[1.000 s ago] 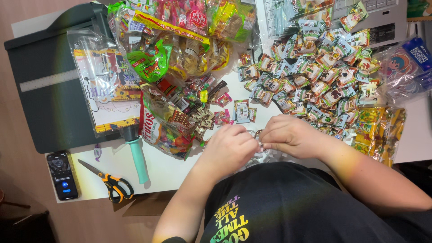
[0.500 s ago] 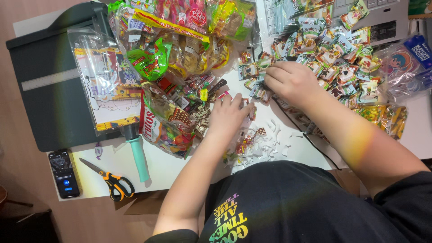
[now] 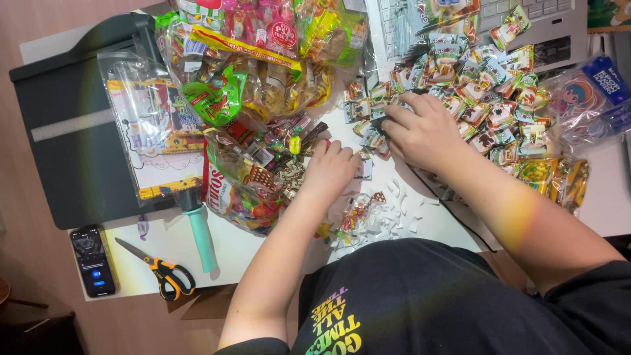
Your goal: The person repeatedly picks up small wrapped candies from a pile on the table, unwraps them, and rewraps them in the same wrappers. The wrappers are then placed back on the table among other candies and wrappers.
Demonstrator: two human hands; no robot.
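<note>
One view only, from a camera on the person's head, facing almost straight down over a white table (image 3: 177, 253). It sits close: the person's black shirt (image 3: 420, 302) fills the bottom edge, and both forearms run up from there into the middle of the frame, the left hand (image 3: 328, 172) and right hand (image 3: 420, 131) near the centre. The table's far side lies at the top of the picture, where a laptop (image 3: 545, 29) is cut off by the frame. Floor shows down the left edge, past a phone (image 3: 93, 260). No second view shares the scene.
</note>
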